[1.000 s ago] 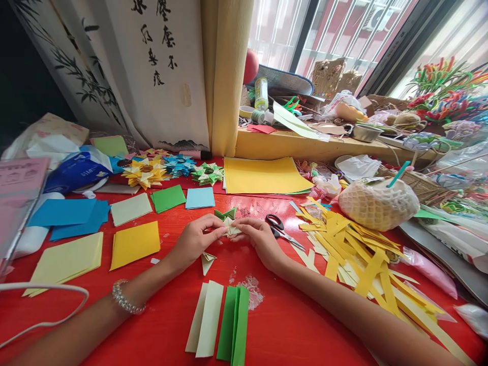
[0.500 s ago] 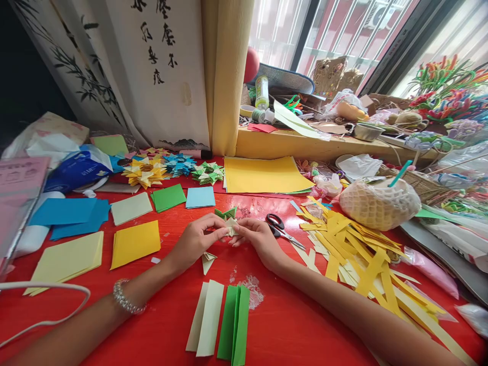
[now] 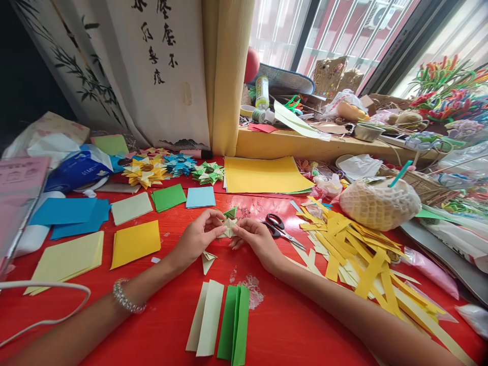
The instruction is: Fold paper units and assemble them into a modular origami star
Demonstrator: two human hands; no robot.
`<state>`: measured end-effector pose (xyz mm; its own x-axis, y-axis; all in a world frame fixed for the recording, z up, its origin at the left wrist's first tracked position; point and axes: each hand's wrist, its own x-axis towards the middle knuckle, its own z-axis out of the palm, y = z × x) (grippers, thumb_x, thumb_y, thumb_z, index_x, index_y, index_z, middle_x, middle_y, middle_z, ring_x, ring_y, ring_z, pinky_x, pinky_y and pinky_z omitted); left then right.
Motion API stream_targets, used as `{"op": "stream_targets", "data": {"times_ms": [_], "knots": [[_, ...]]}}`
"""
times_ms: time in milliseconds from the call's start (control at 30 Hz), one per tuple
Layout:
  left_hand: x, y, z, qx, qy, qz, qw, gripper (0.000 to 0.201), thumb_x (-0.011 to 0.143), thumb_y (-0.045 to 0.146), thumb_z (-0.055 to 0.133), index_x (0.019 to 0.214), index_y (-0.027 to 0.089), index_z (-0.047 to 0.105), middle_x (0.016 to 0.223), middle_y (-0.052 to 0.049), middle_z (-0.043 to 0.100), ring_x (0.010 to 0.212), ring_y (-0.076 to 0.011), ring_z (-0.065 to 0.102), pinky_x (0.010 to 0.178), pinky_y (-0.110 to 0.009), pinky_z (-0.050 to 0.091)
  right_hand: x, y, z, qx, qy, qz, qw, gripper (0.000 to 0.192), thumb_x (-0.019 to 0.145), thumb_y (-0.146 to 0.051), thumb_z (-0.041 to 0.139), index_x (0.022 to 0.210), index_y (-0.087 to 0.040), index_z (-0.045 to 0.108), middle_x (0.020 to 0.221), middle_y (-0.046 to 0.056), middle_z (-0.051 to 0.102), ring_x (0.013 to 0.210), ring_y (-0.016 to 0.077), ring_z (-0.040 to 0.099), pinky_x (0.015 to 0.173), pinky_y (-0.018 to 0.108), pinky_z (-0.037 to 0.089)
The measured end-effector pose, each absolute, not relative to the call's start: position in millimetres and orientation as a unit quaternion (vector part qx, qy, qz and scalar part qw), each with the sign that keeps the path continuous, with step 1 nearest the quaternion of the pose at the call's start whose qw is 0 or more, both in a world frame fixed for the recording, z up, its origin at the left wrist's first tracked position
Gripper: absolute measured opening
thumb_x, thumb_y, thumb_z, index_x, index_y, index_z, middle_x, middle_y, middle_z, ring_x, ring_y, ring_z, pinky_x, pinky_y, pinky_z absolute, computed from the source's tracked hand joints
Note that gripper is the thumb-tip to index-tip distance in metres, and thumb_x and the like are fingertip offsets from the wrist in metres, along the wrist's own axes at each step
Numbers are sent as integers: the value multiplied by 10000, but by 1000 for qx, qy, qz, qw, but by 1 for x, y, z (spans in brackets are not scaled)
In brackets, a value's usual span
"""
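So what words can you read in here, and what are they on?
"不": hanging sheet, bottom of the right column.
"痕": same sheet, bottom of the left column.
Its other brush characters are too loosely written for me to be sure.
Blue packet: too blurred to read.
Pink panel at the left edge: too faint.
Bottle near the window: too small.

A hanging scroll (image 3: 190, 61) with brushed characters and ink bamboo hangs at the left, a barred window (image 3: 278, 30) at the right. A small bottle (image 3: 262, 94) and a metal bowl (image 3: 368, 132) sit on the windowsill (image 3: 274, 144), near pipe-cleaner flowers (image 3: 453, 99). A teal straw (image 3: 400, 174) pokes from a net-wrapped coconut (image 3: 377, 206). At left lie a blue tissue pack (image 3: 78, 172) and a white cable (image 3: 57, 285).
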<state>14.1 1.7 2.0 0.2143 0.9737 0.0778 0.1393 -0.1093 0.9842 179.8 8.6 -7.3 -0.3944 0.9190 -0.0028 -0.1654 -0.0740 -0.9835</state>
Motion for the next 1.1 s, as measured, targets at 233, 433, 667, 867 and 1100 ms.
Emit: {"op": "stream_targets", "data": {"times_ms": [233,433,667,867,1100], "knots": [[15,-1,5,613,458,369,528,251,749,317,557,951,172,517,747,7,551,623,-109,524,529,-208,430,180,9,-4,-361,-539,613,451,188,745,-321,594,819,-170,510,585,-41,556,483,91,537,494,212,431],[17,-2,9,577,457,360,573,281,717,322,598,919,182,462,689,25,554,610,-120,556,544,-230,474,181,9,-4,-346,-589,604,410,204,785,-347,535,725,-152,537,595,-21,541,499,85,500,505,211,406],[14,-1,12,604,476,378,515,215,766,372,534,758,157,522,603,47,477,466,-64,429,423,-174,359,181,6,-6,-342,-630,589,373,241,792,-397,515,719,-168,510,580,-24,526,523,96,485,525,218,389],[15,-2,11,587,459,388,543,196,764,355,541,767,161,515,635,37,518,516,-83,497,494,-198,413,181,5,-4,-355,-667,561,339,245,803,-381,505,711,-155,532,617,-14,521,565,101,487,539,219,374],[14,-3,12,573,483,360,556,312,789,406,492,608,154,451,482,60,385,430,-54,341,400,-168,258,182,4,-3,-344,-684,565,308,238,795,-355,523,672,-153,540,593,-11,532,581,117,507,573,235,372]]}}
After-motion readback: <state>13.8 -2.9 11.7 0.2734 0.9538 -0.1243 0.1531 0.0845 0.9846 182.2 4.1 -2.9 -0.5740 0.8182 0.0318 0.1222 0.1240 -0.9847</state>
